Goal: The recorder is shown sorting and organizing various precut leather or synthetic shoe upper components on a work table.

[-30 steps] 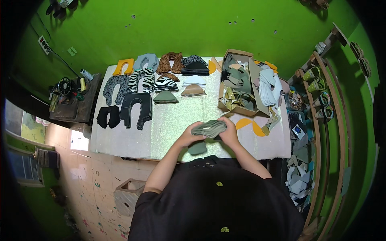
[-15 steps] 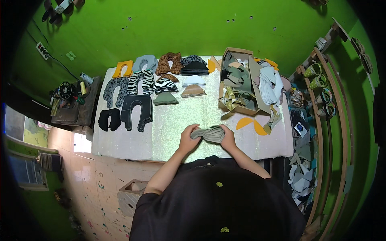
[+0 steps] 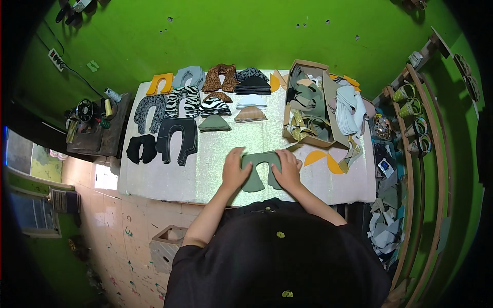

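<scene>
A stack of green U-shaped cut pieces (image 3: pixel 252 183) lies at the table's near edge, its rounded end away from me and its two legs toward me. My left hand (image 3: pixel 235 170) is on its left side, thumb over the top and fingers around the outer edge. On the other side, my right hand (image 3: pixel 288 170) holds the right edge in the same way, its thumb on the upper face. How far the fingertips reach under the stack is hidden.
Stacks of U-shaped pieces, such as a dark one (image 3: pixel 177 141), and half-round pieces, including a green one (image 3: pixel 214 123), fill the far left and middle. An open cardboard box (image 3: pixel 334 132) of scraps stands right. Yellow cutouts (image 3: pixel 316 158) lie nearby. A sewing machine (image 3: pixel 84 115) stands left.
The stack was held up and bent, with its layered edges toward me; now it is flat, showing its U shape. Both hands have turned over its top, thumbs inward.
</scene>
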Tool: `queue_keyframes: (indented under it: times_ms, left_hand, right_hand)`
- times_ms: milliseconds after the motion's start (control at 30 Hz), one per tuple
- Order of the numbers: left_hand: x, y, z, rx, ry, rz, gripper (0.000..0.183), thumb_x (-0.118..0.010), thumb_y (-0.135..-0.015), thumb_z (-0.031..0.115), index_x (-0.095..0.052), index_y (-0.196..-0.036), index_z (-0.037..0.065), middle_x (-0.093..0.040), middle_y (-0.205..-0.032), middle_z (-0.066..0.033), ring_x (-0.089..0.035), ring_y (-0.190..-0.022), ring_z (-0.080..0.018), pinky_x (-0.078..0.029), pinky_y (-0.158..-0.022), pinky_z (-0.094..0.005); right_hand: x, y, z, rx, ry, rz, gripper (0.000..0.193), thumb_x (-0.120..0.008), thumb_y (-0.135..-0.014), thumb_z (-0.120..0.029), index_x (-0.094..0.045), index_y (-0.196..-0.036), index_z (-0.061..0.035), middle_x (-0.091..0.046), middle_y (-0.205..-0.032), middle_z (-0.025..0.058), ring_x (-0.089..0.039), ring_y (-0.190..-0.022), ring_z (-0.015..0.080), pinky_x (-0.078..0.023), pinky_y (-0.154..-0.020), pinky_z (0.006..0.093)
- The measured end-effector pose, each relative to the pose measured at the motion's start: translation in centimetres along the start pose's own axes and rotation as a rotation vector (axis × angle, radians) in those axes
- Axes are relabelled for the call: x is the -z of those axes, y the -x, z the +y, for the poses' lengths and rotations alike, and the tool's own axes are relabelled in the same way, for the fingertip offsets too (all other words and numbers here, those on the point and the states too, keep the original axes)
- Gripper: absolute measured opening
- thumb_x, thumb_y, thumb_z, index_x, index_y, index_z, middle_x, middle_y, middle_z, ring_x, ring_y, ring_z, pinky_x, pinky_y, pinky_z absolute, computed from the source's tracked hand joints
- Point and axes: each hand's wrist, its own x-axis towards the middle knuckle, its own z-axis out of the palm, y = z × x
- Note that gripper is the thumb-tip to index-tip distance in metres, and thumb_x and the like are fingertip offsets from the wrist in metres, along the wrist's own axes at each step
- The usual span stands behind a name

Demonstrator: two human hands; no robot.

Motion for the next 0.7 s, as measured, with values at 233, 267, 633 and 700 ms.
queue_keyframes:
  times_ms: [233, 267, 633, 700]
  left_hand:
    - [-2.2, 0.0, 1.0, -0.186, -0.13, -0.155, 0.049, -0.064, -0.074, 0.017, -0.053, -0.12, 0.004, -0.053, -0.118, -0.0182, -0.051, -0.11, -0.0345, -0.042, -0.091, -0.0419]
    - [-2.5, -0.3, 0.9, -0.129, -0.121, -0.135, 0.046, -0.063, -0.074, 0.016, -0.054, -0.118, 0.002, -0.055, -0.115, -0.018, -0.052, -0.108, -0.0338, -0.043, -0.09, -0.0412]
    - [-4.9, -0.2, -0.9, -0.095, -0.177, -0.111, 0.043, -0.054, -0.08, 0.011, -0.051, -0.121, -0.002, -0.055, -0.12, -0.0178, -0.049, -0.116, -0.0316, -0.038, -0.095, -0.0452]
    - [-4.2, 0.1, 1.0, -0.016, -0.278, -0.18, 0.058, -0.056, -0.08, 0.013, -0.037, -0.133, 0.0, -0.041, -0.135, -0.0222, -0.033, -0.13, -0.0361, -0.025, -0.104, -0.0536]
  right_hand:
    - [-2.5, -0.8, -0.1, 0.329, 0.24, -0.118, 0.046, -0.057, -0.081, -0.021, -0.047, -0.126, -0.0173, -0.045, -0.131, 0.0053, -0.04, -0.123, 0.0216, -0.025, -0.098, 0.0552]
    - [-2.7, -1.1, 0.0, 0.34, 0.254, -0.072, 0.046, -0.058, -0.081, -0.021, -0.048, -0.125, -0.0166, -0.048, -0.127, 0.0044, -0.042, -0.12, 0.0213, -0.026, -0.096, 0.0541]
    - [-3.6, -3.2, -0.7, 0.241, 0.32, -0.136, 0.037, -0.062, -0.078, -0.023, -0.055, -0.113, -0.0156, -0.055, -0.111, 0.0005, -0.048, -0.106, 0.0189, -0.029, -0.087, 0.0499]
    - [-3.6, -3.0, -0.5, 0.24, 0.226, -0.034, 0.042, -0.063, -0.076, -0.024, -0.053, -0.116, -0.0137, -0.052, -0.116, 0.0035, -0.046, -0.113, 0.0204, -0.029, -0.09, 0.0526]
